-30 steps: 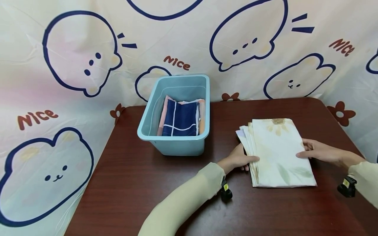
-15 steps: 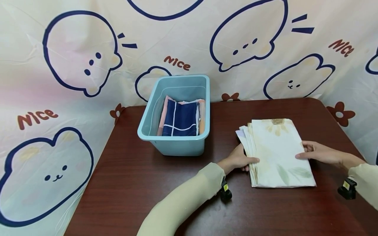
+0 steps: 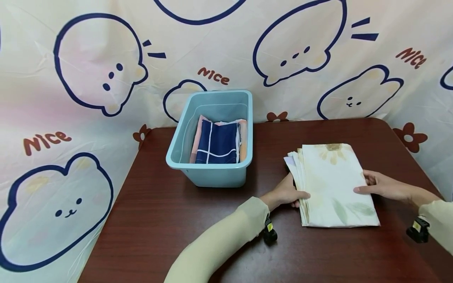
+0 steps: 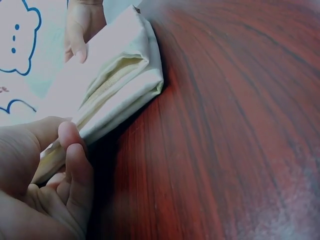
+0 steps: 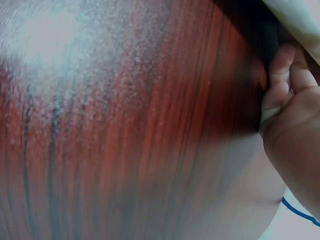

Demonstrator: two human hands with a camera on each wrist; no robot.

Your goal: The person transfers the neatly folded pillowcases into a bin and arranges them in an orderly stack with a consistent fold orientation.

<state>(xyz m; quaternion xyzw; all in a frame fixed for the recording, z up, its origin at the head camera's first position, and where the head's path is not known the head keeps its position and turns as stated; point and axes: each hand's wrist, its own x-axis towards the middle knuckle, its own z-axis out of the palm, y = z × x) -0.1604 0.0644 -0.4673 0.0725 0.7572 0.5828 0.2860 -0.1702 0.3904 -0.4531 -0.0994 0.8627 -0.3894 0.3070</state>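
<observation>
A folded white cloth (image 3: 336, 184) with a pale flower and green leaf print lies at the right of the table. My left hand (image 3: 286, 192) grips its layered left edge, thumb on top and fingers underneath. At the opposite edge my right hand (image 3: 385, 186) pinches the cloth, thumb above and the other fingers curled below. The left wrist view shows the stacked folds of the cloth (image 4: 115, 85) rising from the left hand (image 4: 45, 175). In the right wrist view only a corner of the cloth (image 5: 300, 25) shows beyond the right hand (image 5: 292, 110).
A light blue plastic bin (image 3: 212, 175) stands left of the cloth, at the back of the dark red-brown table (image 3: 148, 236). Inside it lie a navy cloth (image 3: 219, 141) with white lines and some pink and peach cloths. A printed curtain (image 3: 233, 43) hangs behind.
Both hands keep their hold on the cloth, which stays almost in place. The left thumb has slid slightly down along the edge. The bin has not moved.
</observation>
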